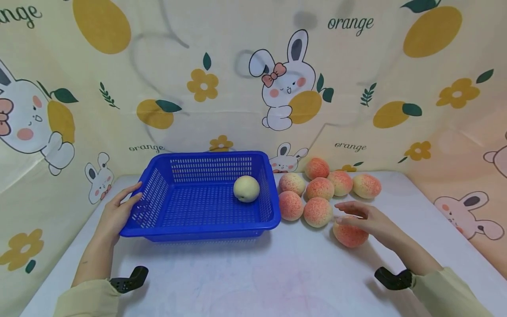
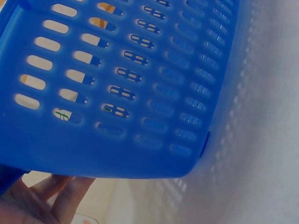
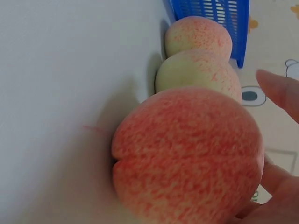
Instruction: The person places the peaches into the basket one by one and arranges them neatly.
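A blue plastic basket (image 1: 202, 226) with slotted walls stands on the left of the table, one pale yellowish peach (image 1: 246, 189) inside it at the right. My left hand (image 1: 119, 211) grips the basket's left rim; in the left wrist view its fingers (image 2: 70, 196) show beside the basket wall, partly hidden. My right hand (image 1: 368, 218) is over a red-speckled peach (image 1: 350, 235), fingers loosely spread and not closed round it. Close up in the right wrist view, that peach (image 3: 187, 154) fills the middle, with finger and thumb tips apart at the right.
Several more peaches (image 1: 318, 211) are clustered between the basket and my right hand, some touching each other. Behind the white table (image 1: 237, 277) hangs a cream cloth (image 1: 222, 26) printed with rabbits and oranges. A black device (image 1: 130, 279) is strapped to each wrist.
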